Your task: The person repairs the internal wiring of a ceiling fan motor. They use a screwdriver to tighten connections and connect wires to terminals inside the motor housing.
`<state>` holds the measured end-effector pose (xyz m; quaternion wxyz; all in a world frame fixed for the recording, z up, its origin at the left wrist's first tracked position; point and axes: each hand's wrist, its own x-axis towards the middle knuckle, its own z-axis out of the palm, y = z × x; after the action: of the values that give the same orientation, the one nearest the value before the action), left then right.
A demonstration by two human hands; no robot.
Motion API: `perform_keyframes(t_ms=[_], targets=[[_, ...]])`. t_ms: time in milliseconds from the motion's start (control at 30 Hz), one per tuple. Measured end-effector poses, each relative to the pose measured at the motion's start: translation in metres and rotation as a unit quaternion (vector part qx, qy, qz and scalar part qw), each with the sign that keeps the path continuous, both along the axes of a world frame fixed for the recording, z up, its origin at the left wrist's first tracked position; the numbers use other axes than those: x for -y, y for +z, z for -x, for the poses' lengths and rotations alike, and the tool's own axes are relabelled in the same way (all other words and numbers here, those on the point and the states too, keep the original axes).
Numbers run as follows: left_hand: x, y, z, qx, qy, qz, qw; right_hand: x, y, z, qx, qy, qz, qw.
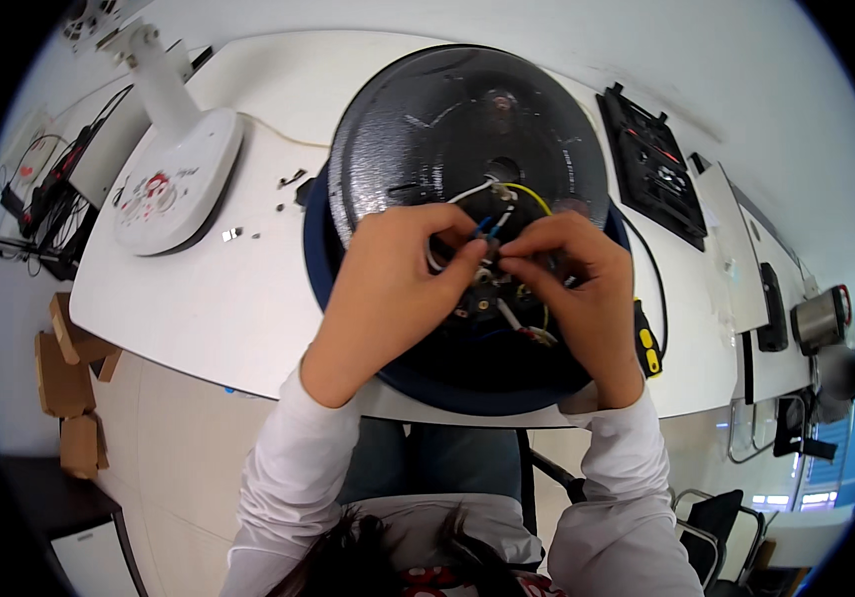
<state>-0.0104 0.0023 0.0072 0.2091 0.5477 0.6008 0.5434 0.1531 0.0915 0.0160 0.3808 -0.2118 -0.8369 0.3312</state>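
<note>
A dark blue round appliance base stands on the table in front of me, with a shiny dark metal disc leaning up at its far side. Blue, yellow-green and white wires run between the disc and the base. My left hand is closed in a pinch on a blue wire over the base. Close against it, my right hand is pinched too, at the end of the same wire. What lies between its fingertips is too small to make out. Terminals sit below my fingers.
A yellow-and-black screwdriver handle lies right of the base. An open black tool case sits farther right. At the left stands a white device on a wide foot, with small metal parts near it. Cardboard boxes are on the floor.
</note>
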Motion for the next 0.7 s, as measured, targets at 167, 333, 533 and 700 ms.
perform_keyframes(t_ms=[167,333,533,700], targets=[[0.002,0.001,0.001,0.009,-0.003,0.018,1.0,0.003,0.001,0.002,0.01,-0.013,0.0,1.0],[0.002,-0.002,0.001,-0.007,0.001,0.012,1.0,0.007,0.002,0.002,0.02,-0.024,-0.001,1.0],[0.0,-0.005,0.001,-0.033,0.0,-0.007,0.999,0.0,-0.003,0.003,0.007,-0.018,-0.013,1.0],[0.0,-0.009,0.003,-0.05,0.0,-0.03,0.998,-0.008,-0.004,0.004,0.047,0.0,-0.039,0.998]])
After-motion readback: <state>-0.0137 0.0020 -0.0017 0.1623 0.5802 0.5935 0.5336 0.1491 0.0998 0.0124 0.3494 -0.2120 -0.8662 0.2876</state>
